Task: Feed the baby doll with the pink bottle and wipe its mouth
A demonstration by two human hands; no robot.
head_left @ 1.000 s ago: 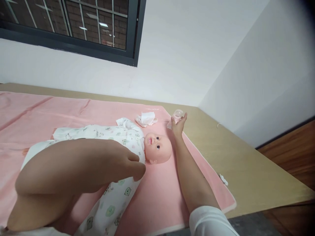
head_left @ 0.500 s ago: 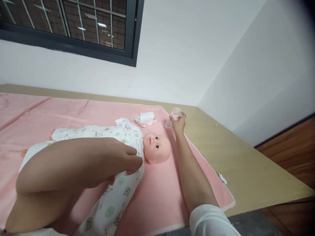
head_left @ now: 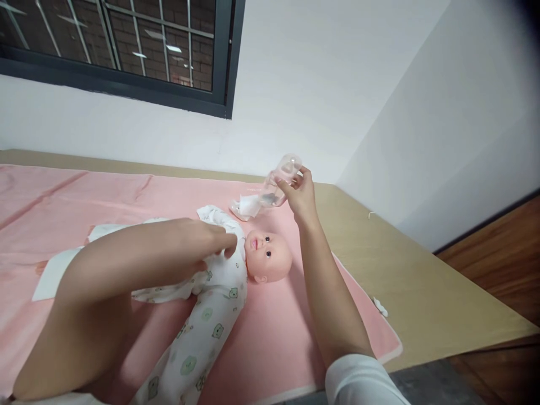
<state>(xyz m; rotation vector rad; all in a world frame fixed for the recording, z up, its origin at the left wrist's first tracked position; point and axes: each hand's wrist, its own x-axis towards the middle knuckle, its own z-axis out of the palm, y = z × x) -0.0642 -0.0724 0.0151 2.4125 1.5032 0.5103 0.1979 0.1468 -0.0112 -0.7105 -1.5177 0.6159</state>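
A baby doll [head_left: 270, 256] lies on its back in a white suit [head_left: 213, 320] printed with green animals, its head to the right. Over the doll's chest is my left hand [head_left: 208, 242], its fingers loosely bent and apart with nothing seen in them; its underside is hidden. A clear baby bottle [head_left: 276, 183] is in my right hand [head_left: 300, 194], past the doll's head. The bottle is tilted, its rounded clear cap end up and right. Beside the doll's shoulder, partly behind the bottle, sits a small pack of white wipes or tissues [head_left: 247, 207].
A pink mat [head_left: 261, 337] lies under the doll on a tan tabletop [head_left: 358, 247]. A small white object [head_left: 380, 307] rests near the mat's right edge. White walls and a dark-framed window [head_left: 228, 84] stand behind.
My right hand has raised the bottle off the surface and brought it left, above the mat's far edge. My left hand has moved slightly up and left over the doll's chest.
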